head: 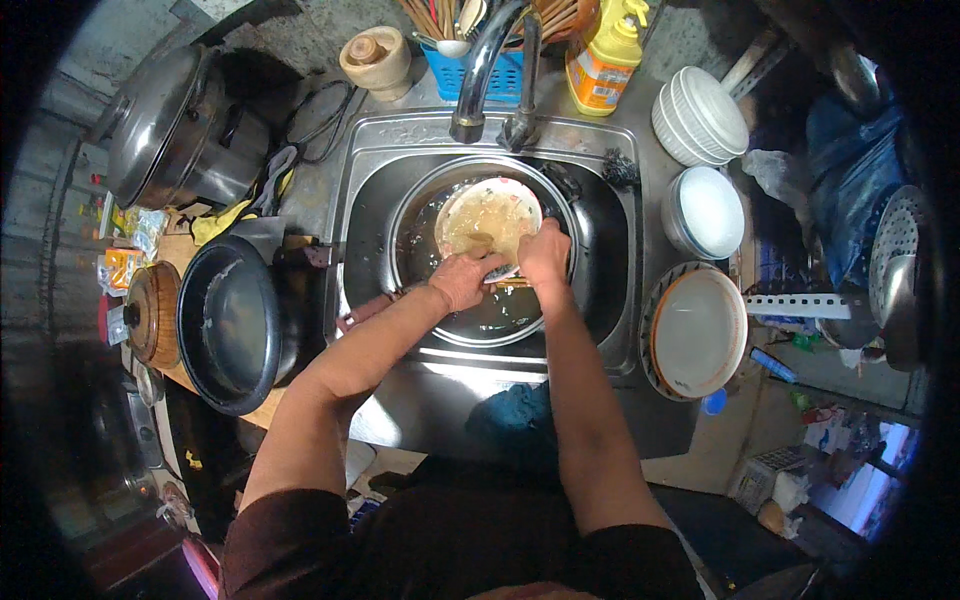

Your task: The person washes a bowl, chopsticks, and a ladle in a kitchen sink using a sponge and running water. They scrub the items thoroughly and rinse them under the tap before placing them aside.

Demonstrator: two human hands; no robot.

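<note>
A steel basin [393, 251] of water stands in the steel sink [615, 330]. Tilted in the water is a pale round dish [491, 214] with red and dark marks along its rim. My left hand [465, 282] holds the dish's near edge, its thumb by the rim. On the right side, my right hand [546, 253] grips the rim, with the fingers partly hidden. Some cloudy liquid lies in the dish. A brownish handle [367, 309] shows at the basin's left, partly behind my left forearm. Above the basin hangs the chrome faucet [471, 112].
Stacked white bowls [705, 214] and a wide white dish [697, 334] line the right counter. Leftward are a dark pot [232, 322] and a lidded metal cooker [180, 135]. A yellow detergent bottle [604, 71], a stone mortar [386, 75] and a blue utensil basket [442, 71] stand behind.
</note>
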